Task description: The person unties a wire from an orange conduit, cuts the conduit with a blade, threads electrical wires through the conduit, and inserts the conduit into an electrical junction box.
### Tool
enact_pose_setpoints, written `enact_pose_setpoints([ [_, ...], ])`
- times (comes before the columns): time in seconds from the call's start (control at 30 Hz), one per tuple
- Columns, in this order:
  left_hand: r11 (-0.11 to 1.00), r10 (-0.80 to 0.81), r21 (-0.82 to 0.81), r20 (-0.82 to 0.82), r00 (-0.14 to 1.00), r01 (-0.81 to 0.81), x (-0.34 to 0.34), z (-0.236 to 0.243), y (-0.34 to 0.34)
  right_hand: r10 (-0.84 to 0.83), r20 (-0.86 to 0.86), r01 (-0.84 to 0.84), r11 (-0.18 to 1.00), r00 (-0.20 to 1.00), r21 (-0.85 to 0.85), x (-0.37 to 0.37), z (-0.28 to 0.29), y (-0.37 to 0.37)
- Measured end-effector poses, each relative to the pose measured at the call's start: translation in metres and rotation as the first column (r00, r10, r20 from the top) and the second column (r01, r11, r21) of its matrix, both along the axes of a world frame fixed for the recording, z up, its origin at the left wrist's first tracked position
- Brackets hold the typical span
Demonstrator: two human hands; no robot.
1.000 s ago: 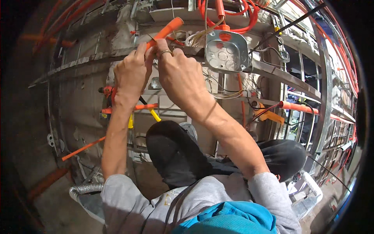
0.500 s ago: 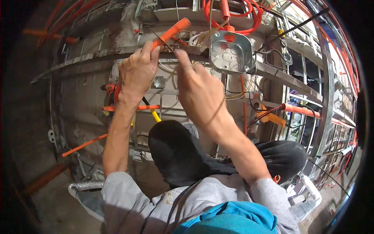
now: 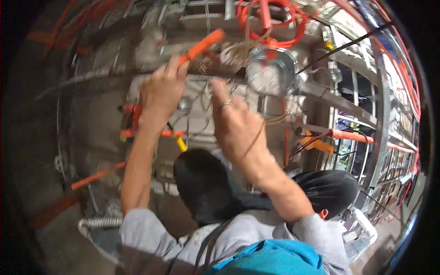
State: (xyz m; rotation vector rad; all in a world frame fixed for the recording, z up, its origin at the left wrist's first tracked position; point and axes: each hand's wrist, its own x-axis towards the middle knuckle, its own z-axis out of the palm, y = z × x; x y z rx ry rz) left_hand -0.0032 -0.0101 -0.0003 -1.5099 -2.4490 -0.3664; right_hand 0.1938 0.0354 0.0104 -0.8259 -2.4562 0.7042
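Observation:
An orange plastic conduit pipe slants up and to the right from my left hand, whose fingers are wrapped round its lower end. My right hand is closed in a fist just below and right of the pipe, with a ring on one finger. The thin dark blade it gripped half a second ago is mostly lost in motion blur; only a dark mark on the pipe shows. To the right of my hands, a round-cornered metal junction box is fixed at the long metal bar, with an orange fitting in its far side.
Coiled red conduit and loose pale wires lie beyond the hands. A yellow-orange power tool is at the right, beside an orange pipe. Metal framing runs along the right. Another orange pipe lies at the left.
My right hand has drawn back from the pipe, toward me and slightly right. The left hand still grips the pipe. The whole view has shifted slightly and blurred.

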Motion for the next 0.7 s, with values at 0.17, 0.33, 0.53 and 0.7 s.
enact_pose_setpoints([
  [0.17,0.999,-0.046,0.013,-0.062,0.997,0.047,-0.005,-0.014,-0.005,0.064,0.070,-0.064,0.998,0.996,-0.003,-0.052,-0.004,0.027],
  [0.33,1.000,-0.015,0.015,-0.111,0.994,0.017,-0.006,-0.008,-0.005,0.014,0.116,-0.002,0.994,0.993,-0.105,-0.010,0.012,0.007],
  [0.53,0.998,-0.034,0.039,-0.114,0.993,0.039,-0.009,-0.014,-0.005,0.012,-0.024,-0.014,0.996,1.000,-0.086,-0.012,0.001,0.006],
  [0.7,0.999,-0.039,0.017,-0.094,0.995,0.041,-0.007,-0.006,0.000,0.030,-0.024,-0.030,0.999,0.999,0.020,-0.050,0.001,0.028],
])
